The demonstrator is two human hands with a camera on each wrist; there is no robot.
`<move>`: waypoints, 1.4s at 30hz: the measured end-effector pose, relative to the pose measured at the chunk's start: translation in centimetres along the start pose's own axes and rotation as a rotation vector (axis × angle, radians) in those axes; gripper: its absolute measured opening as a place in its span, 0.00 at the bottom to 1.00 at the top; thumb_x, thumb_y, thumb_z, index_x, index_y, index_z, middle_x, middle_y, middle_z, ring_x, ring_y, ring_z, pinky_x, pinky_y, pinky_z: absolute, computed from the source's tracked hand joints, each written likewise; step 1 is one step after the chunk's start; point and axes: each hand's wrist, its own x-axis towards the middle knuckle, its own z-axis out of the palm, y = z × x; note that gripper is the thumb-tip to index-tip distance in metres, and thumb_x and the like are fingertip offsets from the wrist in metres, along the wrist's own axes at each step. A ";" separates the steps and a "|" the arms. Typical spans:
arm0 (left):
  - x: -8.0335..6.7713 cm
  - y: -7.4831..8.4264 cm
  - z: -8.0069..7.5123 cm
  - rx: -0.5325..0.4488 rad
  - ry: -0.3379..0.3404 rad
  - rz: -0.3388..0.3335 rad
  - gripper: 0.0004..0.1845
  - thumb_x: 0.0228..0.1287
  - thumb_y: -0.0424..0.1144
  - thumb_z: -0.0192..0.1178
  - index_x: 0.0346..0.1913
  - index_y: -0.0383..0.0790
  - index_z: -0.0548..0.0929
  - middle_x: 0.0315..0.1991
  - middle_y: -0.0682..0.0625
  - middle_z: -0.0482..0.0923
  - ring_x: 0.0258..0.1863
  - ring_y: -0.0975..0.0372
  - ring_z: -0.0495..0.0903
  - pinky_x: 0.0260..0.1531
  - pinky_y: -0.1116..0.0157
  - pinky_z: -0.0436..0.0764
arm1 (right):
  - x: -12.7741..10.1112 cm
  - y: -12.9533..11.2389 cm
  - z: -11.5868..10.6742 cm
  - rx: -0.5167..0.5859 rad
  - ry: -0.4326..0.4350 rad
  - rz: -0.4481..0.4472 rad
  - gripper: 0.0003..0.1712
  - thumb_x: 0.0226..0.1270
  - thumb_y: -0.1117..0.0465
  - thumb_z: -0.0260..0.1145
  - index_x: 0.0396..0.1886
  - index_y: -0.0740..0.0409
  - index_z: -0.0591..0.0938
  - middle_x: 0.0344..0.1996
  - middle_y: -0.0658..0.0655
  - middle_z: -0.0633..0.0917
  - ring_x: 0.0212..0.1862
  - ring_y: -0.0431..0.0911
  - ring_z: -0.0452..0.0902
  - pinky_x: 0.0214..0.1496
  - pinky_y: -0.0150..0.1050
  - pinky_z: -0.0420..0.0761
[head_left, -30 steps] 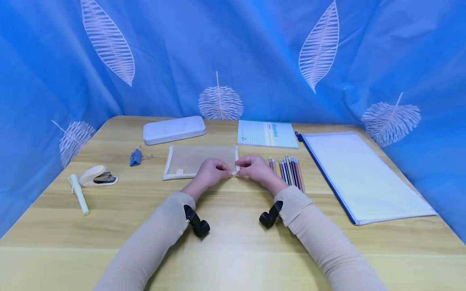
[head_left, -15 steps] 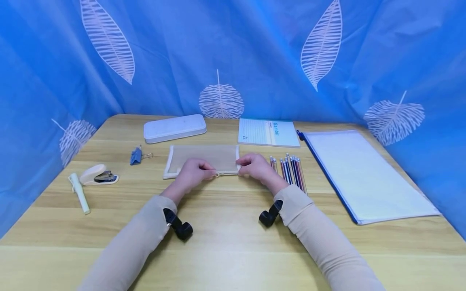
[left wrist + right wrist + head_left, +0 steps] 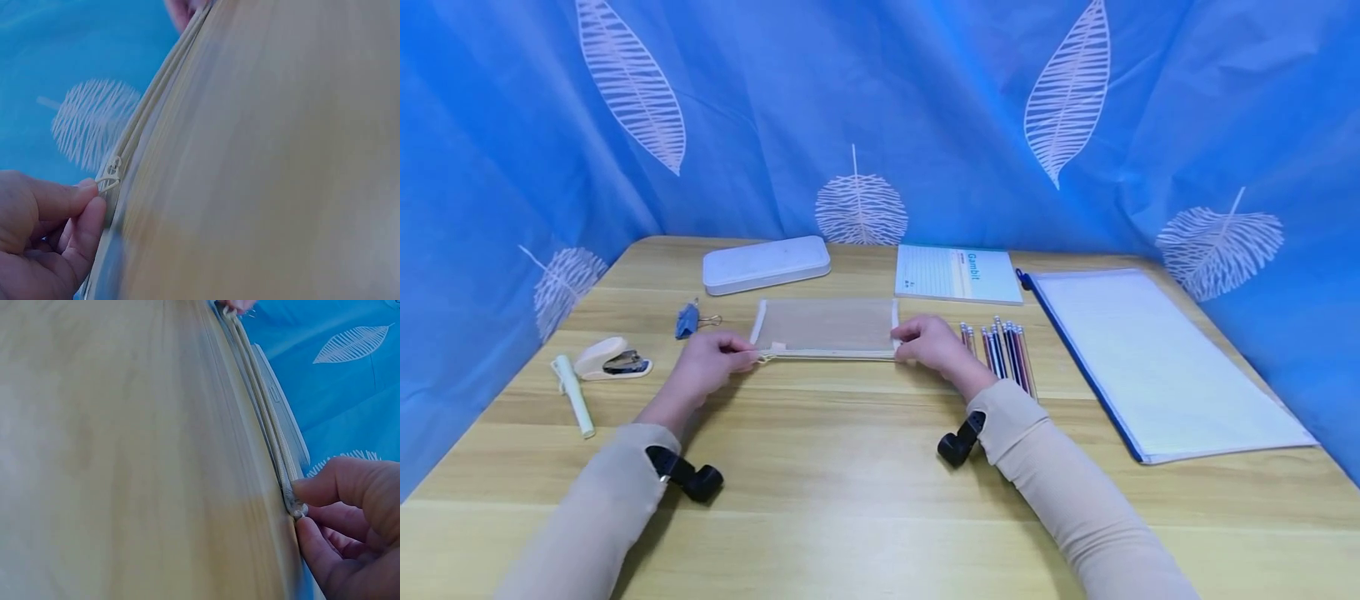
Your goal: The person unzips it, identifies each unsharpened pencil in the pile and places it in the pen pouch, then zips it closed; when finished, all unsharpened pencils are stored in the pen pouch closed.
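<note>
Mesh zipper pouch [image 3: 823, 327] lies flat mid-frame on the worktop [image 3: 865, 467]; right hand [image 3: 928, 343] pinches its right end to anchor it, left hand [image 3: 711, 357] pinches the zipper pull [image 3: 110, 178] at lower-left corner.

The word "Gambit" runs in green down the pale, lined notebook cover [image 3: 958, 274], just behind the beige mesh zip pouch [image 3: 825, 327].

In the left wrist view the mesh pouch [image 3: 134, 134] is seen only edge-on, its far end cut off by the top edge, and the table [image 3: 281, 156] beside it is blurred. Whether anything lies inside the pouch cannot be told. The pencils [image 3: 1003, 350] near the pouch are too small for their markings to be read.
</note>
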 end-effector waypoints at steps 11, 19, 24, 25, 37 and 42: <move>-0.9 -1.5 -3.5 0.046 -0.037 -0.016 0.13 0.59 0.37 0.62 0.42 0.31 0.79 0.39 0.47 0.77 0.37 0.60 0.70 0.33 0.68 0.71 | 0.2 -0.6 -0.3 -0.063 0.008 0.004 0.23 0.51 0.66 0.68 0.51 0.57 0.81 0.50 0.56 0.79 0.49 0.50 0.72 0.54 0.44 0.72; -0.7 0.2 -3.5 0.169 -0.150 0.148 0.25 0.59 0.41 0.62 0.56 0.32 0.72 0.50 0.37 0.73 0.49 0.48 0.73 0.46 0.55 0.75 | 0.0 0.1 -0.6 -0.036 0.010 0.004 0.23 0.53 0.68 0.67 0.52 0.56 0.80 0.51 0.56 0.78 0.49 0.50 0.71 0.51 0.42 0.73; 0.4 2.3 -1.8 0.251 -0.255 0.338 0.36 0.58 0.43 0.64 0.67 0.38 0.62 0.66 0.37 0.61 0.62 0.43 0.64 0.59 0.45 0.64 | -0.1 0.4 -0.7 -0.020 0.007 0.011 0.24 0.52 0.68 0.68 0.52 0.56 0.80 0.51 0.56 0.78 0.49 0.49 0.72 0.50 0.41 0.73; 0.6 2.6 -1.4 0.278 -0.285 0.375 0.38 0.57 0.45 0.65 0.68 0.40 0.62 0.67 0.38 0.59 0.63 0.42 0.61 0.60 0.43 0.62 | -0.1 0.5 -0.7 -0.020 0.005 0.010 0.24 0.51 0.68 0.68 0.52 0.56 0.80 0.50 0.56 0.78 0.48 0.49 0.72 0.49 0.41 0.73; 2.6 2.8 1.3 0.438 -0.519 0.429 0.44 0.46 0.43 0.72 0.68 0.46 0.62 0.69 0.41 0.57 0.68 0.45 0.54 0.63 0.44 0.55 | 0.1 0.5 -0.7 -0.039 -0.024 -0.009 0.22 0.49 0.71 0.67 0.48 0.58 0.81 0.48 0.57 0.80 0.49 0.50 0.73 0.53 0.44 0.72; 3.0 3.3 1.1 0.421 -0.519 0.432 0.32 0.51 0.36 0.67 0.62 0.43 0.71 0.65 0.40 0.63 0.65 0.44 0.59 0.61 0.44 0.60 | 0.1 0.2 -1.0 -0.082 -0.021 -0.037 0.24 0.50 0.70 0.66 0.51 0.58 0.80 0.49 0.57 0.79 0.50 0.50 0.73 0.54 0.45 0.72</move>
